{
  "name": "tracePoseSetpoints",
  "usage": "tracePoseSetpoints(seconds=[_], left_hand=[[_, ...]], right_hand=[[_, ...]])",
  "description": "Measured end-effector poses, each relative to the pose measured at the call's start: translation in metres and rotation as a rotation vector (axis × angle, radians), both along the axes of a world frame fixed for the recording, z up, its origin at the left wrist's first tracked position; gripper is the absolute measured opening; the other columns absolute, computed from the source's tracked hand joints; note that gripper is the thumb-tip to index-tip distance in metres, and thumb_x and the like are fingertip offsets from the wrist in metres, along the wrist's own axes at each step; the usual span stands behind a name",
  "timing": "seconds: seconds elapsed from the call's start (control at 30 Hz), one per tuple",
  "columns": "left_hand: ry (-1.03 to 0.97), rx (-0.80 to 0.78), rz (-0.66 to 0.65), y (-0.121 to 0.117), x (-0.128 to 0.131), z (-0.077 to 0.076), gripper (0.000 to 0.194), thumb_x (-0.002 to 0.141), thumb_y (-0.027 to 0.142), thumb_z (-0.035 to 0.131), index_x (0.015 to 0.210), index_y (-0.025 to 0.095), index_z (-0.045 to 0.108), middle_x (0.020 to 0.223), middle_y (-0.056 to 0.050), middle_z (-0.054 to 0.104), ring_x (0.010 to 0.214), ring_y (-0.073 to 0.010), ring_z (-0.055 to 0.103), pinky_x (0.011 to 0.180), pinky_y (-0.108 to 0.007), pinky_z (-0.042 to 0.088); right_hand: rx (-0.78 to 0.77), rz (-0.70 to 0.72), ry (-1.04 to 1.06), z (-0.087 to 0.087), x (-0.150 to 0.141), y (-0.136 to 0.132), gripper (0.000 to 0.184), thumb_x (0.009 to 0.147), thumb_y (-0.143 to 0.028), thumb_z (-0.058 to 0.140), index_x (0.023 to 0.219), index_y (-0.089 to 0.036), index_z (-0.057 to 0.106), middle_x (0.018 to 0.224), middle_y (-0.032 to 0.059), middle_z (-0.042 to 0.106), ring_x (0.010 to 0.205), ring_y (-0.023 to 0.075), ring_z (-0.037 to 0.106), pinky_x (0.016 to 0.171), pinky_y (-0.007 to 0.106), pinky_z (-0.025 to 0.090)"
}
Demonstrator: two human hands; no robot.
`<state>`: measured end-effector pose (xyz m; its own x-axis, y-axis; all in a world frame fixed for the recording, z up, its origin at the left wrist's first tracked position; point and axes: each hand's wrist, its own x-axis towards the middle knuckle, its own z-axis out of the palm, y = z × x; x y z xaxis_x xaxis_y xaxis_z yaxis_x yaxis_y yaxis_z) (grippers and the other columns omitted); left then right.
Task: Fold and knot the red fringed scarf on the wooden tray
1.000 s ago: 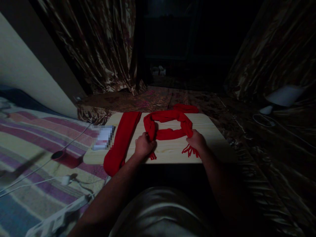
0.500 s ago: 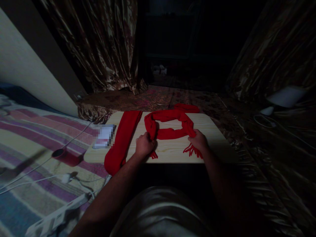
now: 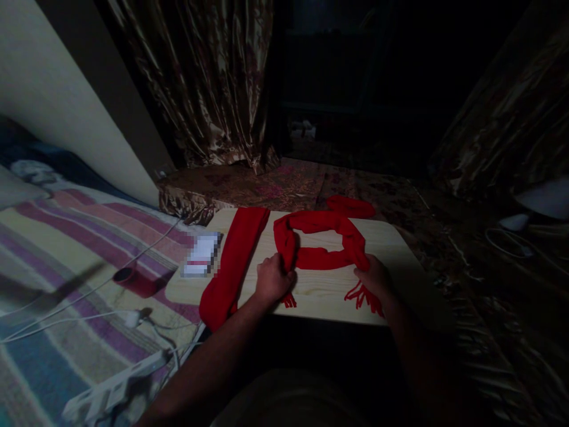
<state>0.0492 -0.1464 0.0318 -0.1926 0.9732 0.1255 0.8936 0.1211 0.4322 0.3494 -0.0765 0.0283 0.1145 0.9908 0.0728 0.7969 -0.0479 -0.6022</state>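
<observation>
A red scarf (image 3: 317, 221) lies in a loop on a pale wooden tabletop (image 3: 322, 290). My left hand (image 3: 273, 280) is closed on the scarf near its left fringed end, the tassels poking out below the fingers. Around the other end, at the right, my right hand (image 3: 376, 276) is closed too, with loose tassels spread beneath it. To the left, a wide red strip of knitted cloth (image 3: 237, 261) runs slantwise across the board and hangs over its front edge. More red cloth (image 3: 351, 206) lies at the board's far edge.
A blurred-out white box or packet (image 3: 202, 254) sits at the board's left end. On the striped bed cover (image 3: 89, 237) are a dark red cylinder (image 3: 137, 281), cables and a white power strip (image 3: 118, 385). A white lamp (image 3: 542, 201) stands at right. Patterned curtains (image 3: 222, 89) hang behind.
The whole view has shifted, so the board and hands appear lower and further right. Both hands keep their hold on the scarf, and its loop looks the same.
</observation>
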Motion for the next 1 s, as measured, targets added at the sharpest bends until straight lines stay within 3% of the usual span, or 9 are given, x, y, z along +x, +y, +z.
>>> tracePoseSetpoints(seconds=[0.27, 0.47, 0.7, 0.87, 1.0], left_hand=[[-0.124, 0.007, -0.057, 0.0, -0.003, -0.004, 0.029, 0.077, 0.027, 0.064, 0.104, 0.02, 0.056, 0.091, -0.008, 0.067, 0.095, -0.0276, 0.063, 0.087, -0.039, 0.042], [-0.305, 0.013, -0.068, 0.0, -0.009, -0.007, 0.048, 0.078, 0.023, 0.062, 0.125, 0.018, 0.052, 0.102, -0.01, 0.072, 0.101, -0.028, 0.067, 0.094, -0.041, 0.045], [-0.528, 0.023, -0.043, -0.006, -0.021, -0.017, 0.062, 0.085, 0.03, 0.057, 0.144, 0.023, 0.037, 0.106, -0.007, 0.072, 0.09, -0.0237, 0.071, 0.08, -0.036, 0.053], [-0.523, -0.026, -0.09, -0.005, -0.022, -0.018, 0.064, 0.083, 0.032, 0.06, 0.143, 0.023, 0.04, 0.119, -0.011, 0.071, 0.101, -0.0258, 0.07, 0.085, -0.037, 0.053], [-0.515, -0.041, -0.065, -0.004, -0.02, -0.012, 0.064, 0.084, 0.039, 0.061, 0.143, 0.023, 0.042, 0.113, -0.01, 0.073, 0.096, -0.0261, 0.071, 0.082, -0.037, 0.054]], right_hand=[[-0.023, -0.021, 0.01, -0.007, 0.003, 0.001, 0.041, 0.073, -0.022, 0.062, 0.113, -0.02, 0.068, 0.098, 0.0073, 0.074, 0.083, 0.0222, 0.069, 0.073, 0.029, 0.049], [-0.1, -0.113, 0.107, 0.001, -0.003, -0.002, 0.045, 0.072, -0.019, 0.062, 0.118, -0.019, 0.066, 0.097, 0.0067, 0.074, 0.08, 0.0213, 0.068, 0.069, 0.028, 0.05], [-0.096, -0.134, 0.198, 0.006, -0.005, -0.006, 0.054, 0.071, -0.016, 0.065, 0.125, -0.018, 0.064, 0.109, 0.0065, 0.074, 0.093, 0.0226, 0.069, 0.081, 0.031, 0.053], [-0.119, -0.088, 0.177, 0.009, -0.007, -0.01, 0.052, 0.073, -0.019, 0.069, 0.126, -0.019, 0.065, 0.109, 0.0046, 0.075, 0.094, 0.0211, 0.07, 0.082, 0.029, 0.053], [-0.141, 0.036, 0.204, 0.014, -0.004, -0.012, 0.045, 0.076, -0.033, 0.072, 0.118, -0.018, 0.068, 0.104, 0.0035, 0.076, 0.092, 0.0218, 0.068, 0.079, 0.029, 0.053]])
